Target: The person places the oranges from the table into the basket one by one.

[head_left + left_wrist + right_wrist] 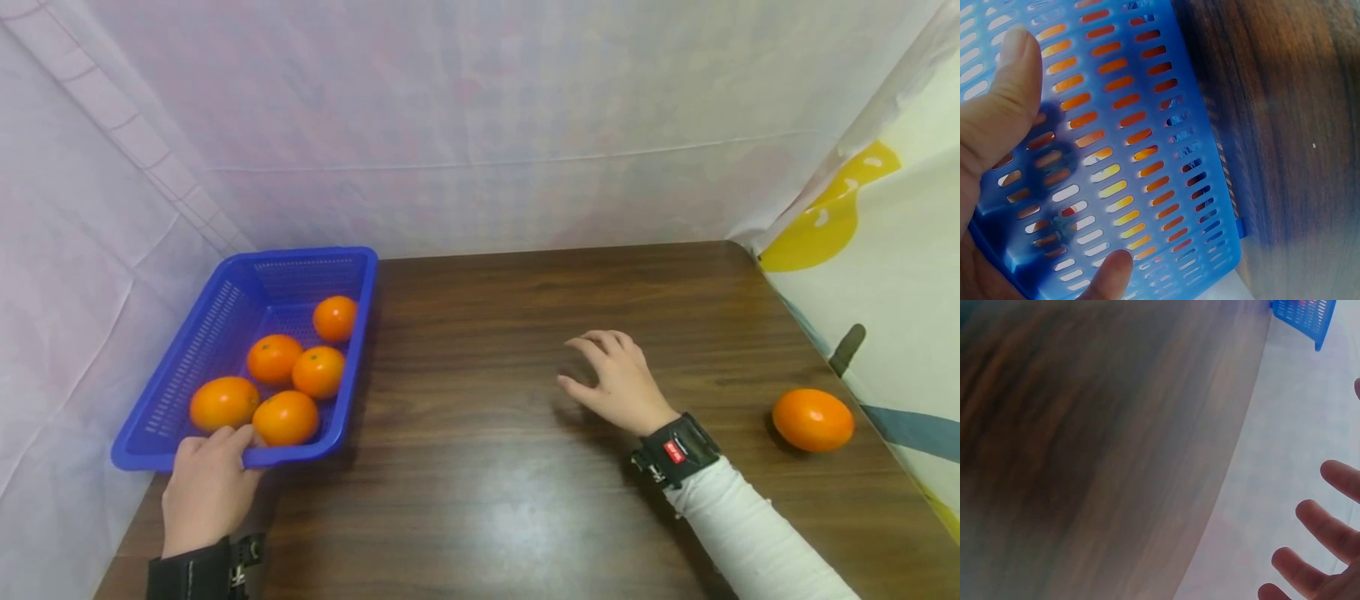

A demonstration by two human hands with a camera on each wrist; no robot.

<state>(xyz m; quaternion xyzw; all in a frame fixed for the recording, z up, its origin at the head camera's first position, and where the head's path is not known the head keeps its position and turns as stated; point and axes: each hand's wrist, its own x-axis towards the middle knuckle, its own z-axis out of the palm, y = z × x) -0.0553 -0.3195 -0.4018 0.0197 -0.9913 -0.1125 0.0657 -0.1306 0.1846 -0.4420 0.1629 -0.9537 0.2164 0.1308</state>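
A blue plastic basket (352,392) with slotted walls stands at the left of the table and holds several oranges (274,359). My left hand (210,492) grips its near rim, fingers over the edge. In the left wrist view, the thumb (1019,81) lies along the slotted wall (1104,112), and orange shows through the slots. Over the middle right of the table is my right hand (618,383), holding nothing, its fingers spread and slightly bent. A single orange (813,420) lies on the table to the right of that forearm.
The brown wooden table (480,450) ends at a pale hanging cloth (480,200) at the back. More cloth (67,275) hangs along the left side, beside the basket. A patterned cloth (900,333) covers the right side.
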